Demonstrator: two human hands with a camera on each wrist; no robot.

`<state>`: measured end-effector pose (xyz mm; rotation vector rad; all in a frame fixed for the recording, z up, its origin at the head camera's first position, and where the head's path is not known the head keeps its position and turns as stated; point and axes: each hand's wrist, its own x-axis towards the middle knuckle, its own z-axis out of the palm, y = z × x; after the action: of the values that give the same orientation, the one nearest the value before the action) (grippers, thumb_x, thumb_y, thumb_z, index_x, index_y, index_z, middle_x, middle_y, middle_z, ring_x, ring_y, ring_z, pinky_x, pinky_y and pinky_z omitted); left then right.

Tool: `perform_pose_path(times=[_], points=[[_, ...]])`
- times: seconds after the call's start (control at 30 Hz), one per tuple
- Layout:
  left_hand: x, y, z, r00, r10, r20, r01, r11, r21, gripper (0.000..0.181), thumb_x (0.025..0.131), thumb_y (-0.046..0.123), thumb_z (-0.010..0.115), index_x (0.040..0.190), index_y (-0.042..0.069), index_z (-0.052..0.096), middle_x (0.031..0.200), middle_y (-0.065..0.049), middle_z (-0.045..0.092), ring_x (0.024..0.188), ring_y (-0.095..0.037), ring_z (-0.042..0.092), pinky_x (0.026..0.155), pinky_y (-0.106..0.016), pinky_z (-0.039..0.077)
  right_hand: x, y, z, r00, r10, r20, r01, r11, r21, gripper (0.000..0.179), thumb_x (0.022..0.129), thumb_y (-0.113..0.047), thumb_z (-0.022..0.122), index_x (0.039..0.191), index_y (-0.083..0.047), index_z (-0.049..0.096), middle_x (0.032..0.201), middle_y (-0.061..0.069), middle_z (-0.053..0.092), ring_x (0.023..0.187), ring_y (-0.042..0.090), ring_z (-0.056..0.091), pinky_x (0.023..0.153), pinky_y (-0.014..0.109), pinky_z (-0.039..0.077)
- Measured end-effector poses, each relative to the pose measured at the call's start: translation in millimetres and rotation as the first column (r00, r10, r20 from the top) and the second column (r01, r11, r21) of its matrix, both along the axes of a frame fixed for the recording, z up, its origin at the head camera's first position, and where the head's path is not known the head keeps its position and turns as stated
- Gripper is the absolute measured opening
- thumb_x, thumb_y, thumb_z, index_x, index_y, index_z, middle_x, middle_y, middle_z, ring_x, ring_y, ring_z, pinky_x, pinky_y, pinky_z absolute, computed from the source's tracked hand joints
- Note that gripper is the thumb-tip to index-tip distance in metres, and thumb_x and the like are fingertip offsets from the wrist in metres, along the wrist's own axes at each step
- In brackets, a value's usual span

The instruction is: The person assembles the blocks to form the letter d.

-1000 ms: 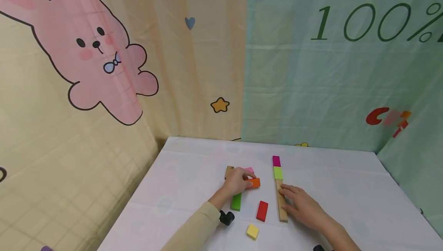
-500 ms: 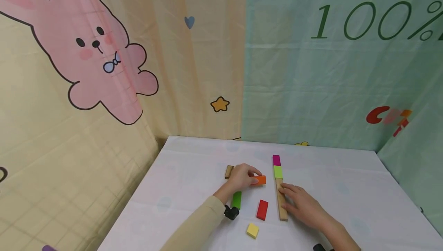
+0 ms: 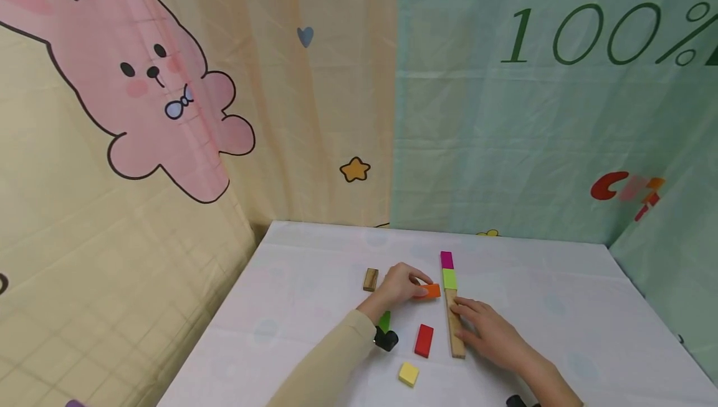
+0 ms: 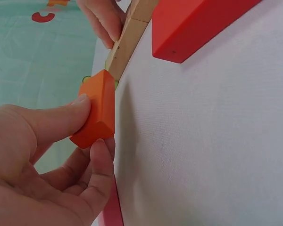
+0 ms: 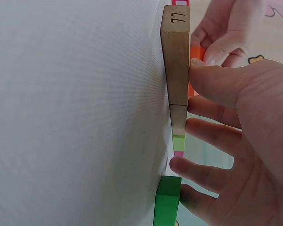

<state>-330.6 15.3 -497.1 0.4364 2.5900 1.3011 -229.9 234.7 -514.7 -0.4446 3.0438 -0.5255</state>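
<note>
I see the left hand [image 3: 399, 285] pinching the orange block [image 3: 430, 292] just beside the wood [image 3: 455, 323]. The right hand [image 3: 493, 335], fingers spread, touches the wood. I think a soft, level grip and steady wood would help.

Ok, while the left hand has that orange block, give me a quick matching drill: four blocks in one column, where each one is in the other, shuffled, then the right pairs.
Blocks
1. Orange block
2. Magenta block
3. Lime block
4. Yellow block

Places
A. In the row, right next to the plain wood
B. Below the red block in the head view
C. Pinched by the left hand
D. At the far end of the row

Pairs: 1-C, 2-D, 3-A, 4-B
</note>
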Motion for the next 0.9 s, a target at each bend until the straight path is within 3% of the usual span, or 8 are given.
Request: perform_pose_path(times=[0.23, 0.47, 0.7, 0.9], points=[[-2.8, 11.7, -2.3, 1.000, 0.006, 0.024, -0.006, 1.000, 0.007, 0.015, 0.085, 0.011, 0.082, 0.097, 0.021, 0.083, 0.092, 0.005, 0.066, 0.077, -0.011, 0.056, 0.063, -0.024, 0.049, 0.5, 1, 0.6, 1.000, -0.004, 0.010, 0.004, 1.000, -0.005, 0.060, 0.088, -0.035, 0.078, 0.142, -0.016, 0.060, 0.148, 0.005, 0.051, 0.135, 0.033, 0.046, 0.101, 0.057, 0.046], [-5.2, 19.1, -4.8, 0.998, -0.005, -0.065, 0.002, 0.999, -0.042, 0.015, 0.086, 0.007, 0.080, 0.097, 0.017, 0.083, 0.084, 0.007, 0.068, 0.073, -0.009, 0.055, 0.062, -0.022, 0.048, -0.3, 1, -0.1, 1.000, 0.002, 0.012, -0.002, 1.000, -0.018, 0.060, 0.088, -0.036, 0.078, 0.142, -0.016, 0.060, 0.148, 0.004, 0.051, 0.135, 0.033, 0.045, 0.100, 0.056, 0.046], [-4.2, 22.2, -6.4, 0.989, 0.011, -0.149, -0.029, 0.993, -0.115, 0.012, 0.089, 0.010, 0.077, 0.098, 0.014, 0.082, 0.087, 0.006, 0.069, 0.076, -0.009, 0.055, 0.066, -0.023, 0.049, -1.8, 1, -1.9, 1.000, -0.012, 0.015, 0.012, 1.000, -0.013, 0.061, 0.088, -0.039, 0.077, 0.142, -0.018, 0.059, 0.149, 0.004, 0.050, 0.135, 0.032, 0.045, 0.100, 0.056, 0.047], [-3.2, 23.3, -6.8, 0.986, 0.030, -0.162, -0.052, 0.990, -0.133, 0.008, 0.088, 0.011, 0.078, 0.096, 0.011, 0.081, 0.084, 0.006, 0.068, 0.074, -0.010, 0.054, 0.065, -0.023, 0.048, -1.4, 1, -1.2, 1.000, -0.009, 0.007, 0.009, 1.000, -0.017, 0.060, 0.088, -0.036, 0.078, 0.141, -0.016, 0.060, 0.148, 0.006, 0.051, 0.135, 0.034, 0.046, 0.098, 0.057, 0.047]])
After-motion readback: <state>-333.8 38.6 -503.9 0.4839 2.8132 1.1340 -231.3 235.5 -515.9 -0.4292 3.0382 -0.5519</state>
